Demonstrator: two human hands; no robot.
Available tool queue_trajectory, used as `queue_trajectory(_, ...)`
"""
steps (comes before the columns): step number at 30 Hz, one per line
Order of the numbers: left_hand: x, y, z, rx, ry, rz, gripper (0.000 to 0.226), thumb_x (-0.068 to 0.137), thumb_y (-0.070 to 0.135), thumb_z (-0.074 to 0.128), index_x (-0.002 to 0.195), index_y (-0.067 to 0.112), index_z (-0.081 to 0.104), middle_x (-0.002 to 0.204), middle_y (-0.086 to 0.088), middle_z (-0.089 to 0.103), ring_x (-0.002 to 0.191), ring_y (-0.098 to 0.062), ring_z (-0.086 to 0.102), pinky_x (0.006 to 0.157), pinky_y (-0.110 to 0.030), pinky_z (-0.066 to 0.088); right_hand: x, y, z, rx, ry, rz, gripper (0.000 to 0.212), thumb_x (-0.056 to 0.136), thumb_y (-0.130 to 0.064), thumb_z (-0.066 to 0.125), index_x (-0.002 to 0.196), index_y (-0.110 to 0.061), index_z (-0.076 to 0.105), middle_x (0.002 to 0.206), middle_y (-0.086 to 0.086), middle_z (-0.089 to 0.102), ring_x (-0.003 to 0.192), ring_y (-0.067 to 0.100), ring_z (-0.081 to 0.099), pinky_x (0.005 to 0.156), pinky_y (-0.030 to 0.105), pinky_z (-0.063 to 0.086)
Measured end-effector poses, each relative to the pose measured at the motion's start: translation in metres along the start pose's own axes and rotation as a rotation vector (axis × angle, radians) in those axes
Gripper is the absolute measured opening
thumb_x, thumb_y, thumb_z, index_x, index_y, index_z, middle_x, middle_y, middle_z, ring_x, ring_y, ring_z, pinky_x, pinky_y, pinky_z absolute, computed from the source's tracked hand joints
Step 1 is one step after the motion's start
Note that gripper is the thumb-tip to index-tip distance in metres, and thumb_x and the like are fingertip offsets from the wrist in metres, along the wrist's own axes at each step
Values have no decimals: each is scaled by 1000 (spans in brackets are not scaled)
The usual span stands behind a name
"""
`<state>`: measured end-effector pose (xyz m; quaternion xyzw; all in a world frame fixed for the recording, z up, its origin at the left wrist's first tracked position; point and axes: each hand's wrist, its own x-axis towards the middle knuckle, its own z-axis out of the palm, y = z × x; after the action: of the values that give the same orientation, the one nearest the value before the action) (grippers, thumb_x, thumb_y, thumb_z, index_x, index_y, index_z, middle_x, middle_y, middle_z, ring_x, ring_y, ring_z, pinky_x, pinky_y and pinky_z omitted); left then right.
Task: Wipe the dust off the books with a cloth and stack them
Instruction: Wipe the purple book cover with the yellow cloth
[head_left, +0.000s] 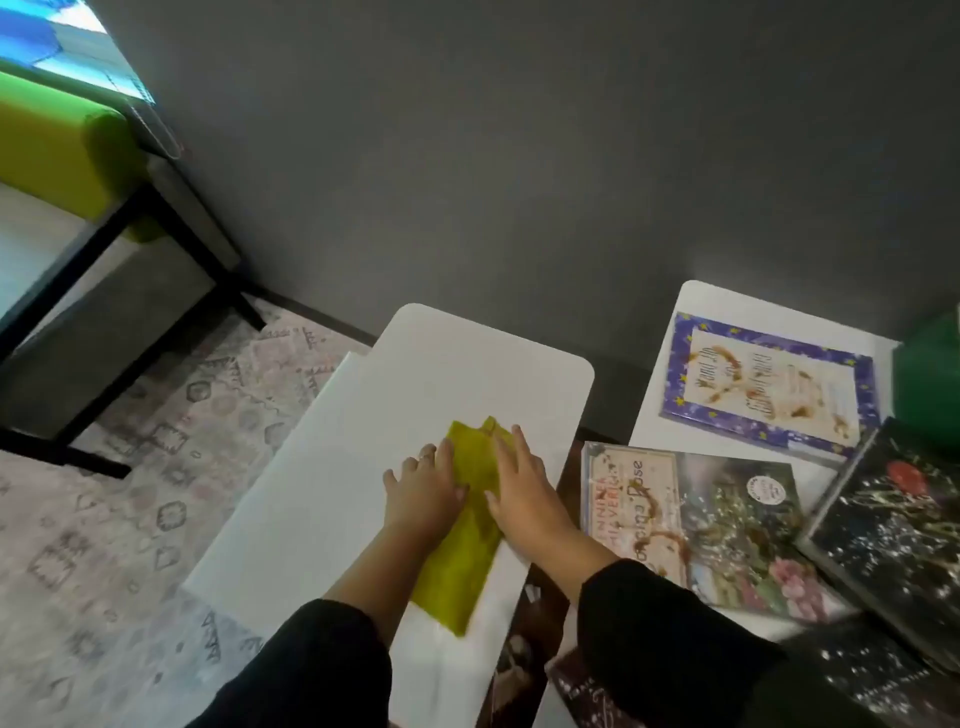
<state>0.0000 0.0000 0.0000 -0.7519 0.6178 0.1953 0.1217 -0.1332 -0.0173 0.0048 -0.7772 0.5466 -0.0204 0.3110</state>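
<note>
Hands meet on a folded yellow-green cloth (467, 525) lying on the white table (322, 499). My left hand (423, 491) and right hand (522, 493) both press it flat, each grip spread with fingers straight. I see bare white surface ahead of the cloth, up to the table's rounded far edge. To the right lie a flowered book (696, 525) touching a black book (893, 530), and beyond them a blue-bordered book (769, 384). A patterned rug (119, 519) lies left of the table.
</note>
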Motion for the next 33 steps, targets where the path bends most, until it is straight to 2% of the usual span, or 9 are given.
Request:
queue_trajectory(6,7,-6,12,-73,-8,-73,64,96,43,43,146,11,19,145,-12,33,127,-30,41,99,-43,36,15,10,25,-74,-46,96,77,92,-29,54,149,-18,5,156,10,-4,138,29,14,107,35,31)
queue_trajectory(9,9,-6,15,-183,-22,-120,49,95,40,49,129,7,35,131,-13,44,119,-30,47,94,-41,40,20,14,30,-79,-1,84,82,87,-29,63,148,-17,10,153,12,6,134,29,18,108,34,29)
queue_trajectory(13,11,-3,18,-294,-77,-178,41,94,37,52,118,6,40,119,-11,56,113,-30,53,90,-40,39,24,16,29,-8,-5,98,80,83,-23,68,146,-20,19,141,9,21,125,27,28,100,35,40)
queue_trajectory(18,15,-5,15,-347,-168,-141,35,94,33,51,110,3,56,114,-15,62,108,-30,56,87,-36,44,19,16,31,54,-32,96,70,86,-15,64,143,-20,24,133,7,26,118,23,35,94,36,44)
queue_trajectory(21,14,-5,8,-437,-198,-131,35,95,30,50,111,0,57,114,-17,62,108,-30,57,83,-32,42,18,18,27,72,-38,75,64,86,-13,62,141,-19,28,134,6,28,121,24,34,95,38,44)
queue_trajectory(25,9,-3,-5,-634,-293,-120,35,95,30,52,115,1,54,116,-16,60,108,-29,56,87,-35,44,13,19,16,136,-58,86,61,88,-13,59,140,-19,29,141,6,24,126,25,31,101,37,39)
queue_trajectory(29,3,1,-26,-791,-219,-51,22,92,27,59,96,8,49,96,-10,55,88,-21,53,75,-32,44,1,15,2,219,10,58,56,93,-14,51,143,-24,27,147,4,17,126,26,38,100,34,39)
queue_trajectory(31,-1,5,-45,-856,-204,0,22,90,23,63,99,11,46,90,-3,53,84,-17,52,68,-27,44,-7,15,-12,292,61,29,50,95,-16,46,142,-25,30,147,1,20,123,24,43,98,30,40)
queue_trajectory(33,-7,12,-65,-912,-238,92,28,87,16,66,106,9,46,92,-4,55,85,-17,55,67,-27,50,-17,15,-30,400,68,-51,50,96,-21,48,142,-25,31,145,-3,25,125,17,41,96,22,36)
